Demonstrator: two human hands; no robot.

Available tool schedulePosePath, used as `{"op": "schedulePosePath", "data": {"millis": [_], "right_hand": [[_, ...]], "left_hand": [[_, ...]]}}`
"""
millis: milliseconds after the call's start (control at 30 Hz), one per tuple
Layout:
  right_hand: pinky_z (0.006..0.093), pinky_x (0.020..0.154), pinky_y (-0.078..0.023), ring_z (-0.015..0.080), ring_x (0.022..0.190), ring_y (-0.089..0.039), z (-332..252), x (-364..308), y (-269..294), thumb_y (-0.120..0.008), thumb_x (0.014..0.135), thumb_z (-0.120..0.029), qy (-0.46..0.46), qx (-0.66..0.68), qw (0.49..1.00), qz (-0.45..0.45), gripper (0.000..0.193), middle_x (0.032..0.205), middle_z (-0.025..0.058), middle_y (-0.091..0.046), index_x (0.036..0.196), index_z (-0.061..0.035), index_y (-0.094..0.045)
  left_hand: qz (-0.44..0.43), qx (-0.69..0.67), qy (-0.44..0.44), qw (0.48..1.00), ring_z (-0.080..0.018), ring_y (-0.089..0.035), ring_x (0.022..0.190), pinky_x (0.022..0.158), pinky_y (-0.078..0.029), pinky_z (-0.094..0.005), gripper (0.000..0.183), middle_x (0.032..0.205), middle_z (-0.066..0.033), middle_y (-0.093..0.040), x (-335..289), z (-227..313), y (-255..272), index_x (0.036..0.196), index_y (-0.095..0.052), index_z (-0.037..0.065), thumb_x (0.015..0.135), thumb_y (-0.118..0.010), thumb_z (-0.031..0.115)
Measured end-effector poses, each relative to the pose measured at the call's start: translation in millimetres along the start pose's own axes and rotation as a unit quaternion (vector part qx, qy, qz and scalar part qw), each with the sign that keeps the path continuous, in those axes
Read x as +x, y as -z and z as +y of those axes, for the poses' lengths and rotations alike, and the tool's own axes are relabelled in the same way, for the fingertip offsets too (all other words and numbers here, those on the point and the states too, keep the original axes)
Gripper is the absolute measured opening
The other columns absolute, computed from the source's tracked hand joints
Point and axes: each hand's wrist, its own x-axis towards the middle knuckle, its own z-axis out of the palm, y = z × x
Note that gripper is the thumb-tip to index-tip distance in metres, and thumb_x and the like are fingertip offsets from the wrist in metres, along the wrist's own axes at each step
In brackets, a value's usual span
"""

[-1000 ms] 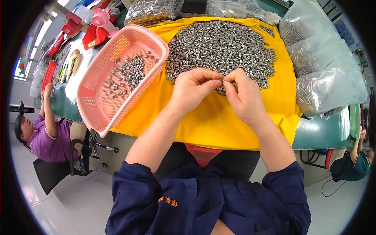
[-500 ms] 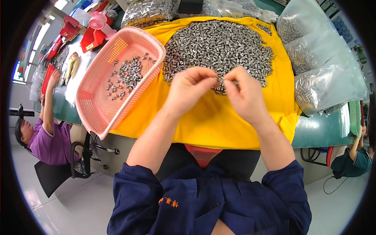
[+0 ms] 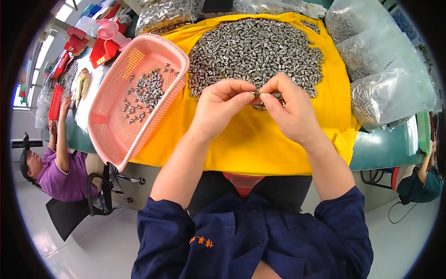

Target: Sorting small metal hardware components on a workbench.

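Note:
My left hand [image 3: 223, 104] and my right hand [image 3: 290, 109] meet at the fingertips, just over the near edge of a wide pile of small metal cylindrical parts [image 3: 255, 49]. Pinched between thumbs and forefingers is one small metal part [image 3: 257, 93], mostly covered by the fingers; both hands are closed on it. The pile lies on a yellow cloth [image 3: 241, 151] spread over the table. To the left stands a pink perforated plastic basket [image 3: 109, 135], tilted in view, with a loose cluster of similar metal parts [image 3: 151, 90] on its bottom.
Clear plastic bags of metal parts [image 3: 371, 95] line the right side, and more bags [image 3: 165, 18] lie at the back beside a black flat object [image 3: 217, 5]. A pink fan [image 3: 109, 30] and red bins [image 3: 103, 52] stand far left. Co-workers sit on both sides.
My fingertips have come together, and the small metal part now sits between both hands. The whole view has shifted slightly.

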Motion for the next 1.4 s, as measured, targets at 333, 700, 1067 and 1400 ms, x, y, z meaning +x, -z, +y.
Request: {"op": "schedulePosePath", "data": {"millis": [333, 700, 1067, 1400], "right_hand": [[0.0404, 0.057, -0.040, 0.0332, 0.066, -0.051, 3.6, -0.8, -9.4, -0.052, 0.076, -0.003, 0.093, -0.112, 0.989, 0.025, 0.007, 0.069, 0.0139, -0.051, 0.079, -0.0036, -0.045], [0.0361, 0.057, -0.041, 0.0298, 0.065, -0.053, 2.7, -3.0, 4.0, -0.051, 0.078, -0.003, 0.094, -0.071, 0.992, 0.033, 0.005, 0.068, 0.0131, -0.052, 0.080, -0.0037, -0.047], [0.0290, 0.053, -0.041, 0.0200, 0.059, -0.052, 33.8, -54.0, 86.6, -0.054, 0.077, -0.001, 0.048, -0.136, 0.977, 0.157, 0.006, 0.070, 0.0091, -0.053, 0.083, -0.0017, -0.052], [0.0365, 0.053, -0.041, 0.0301, 0.060, -0.052, 40.7, -54.7, 92.5, -0.058, 0.071, 0.001, 0.110, -0.110, 0.976, 0.152, 0.011, 0.067, 0.0110, -0.053, 0.080, -0.0037, -0.053]], "left_hand": [[-0.003, 0.063, -0.026, 0.998, -0.0173, -0.060, 0.082, 0.077, -0.049, -0.0279, 0.014, 0.089, -0.0100, -0.062, -0.8, -2.0, 4.1, 0.093, -0.058, -0.002, 0.080, -0.056, -0.004], [0.005, 0.104, -0.046, 0.993, -0.0118, -0.059, 0.078, 0.071, -0.048, -0.0232, 0.009, 0.083, -0.0066, -0.062, 6.0, 10.1, -10.0, 0.087, -0.059, -0.001, 0.078, -0.057, -0.004], [-0.063, 0.580, -0.249, 0.773, -0.0148, -0.060, 0.072, 0.066, -0.046, -0.0263, 0.016, 0.080, -0.0064, -0.064, 169.5, 9.8, -83.3, 0.089, -0.063, 0.007, 0.077, -0.059, 0.017], [-0.152, 0.683, -0.277, 0.659, -0.0253, -0.059, 0.081, 0.071, -0.047, -0.0372, 0.018, 0.086, -0.0052, -0.063, 280.7, -59.9, -104.1, 0.088, -0.065, 0.015, 0.076, -0.055, 0.023]]}}
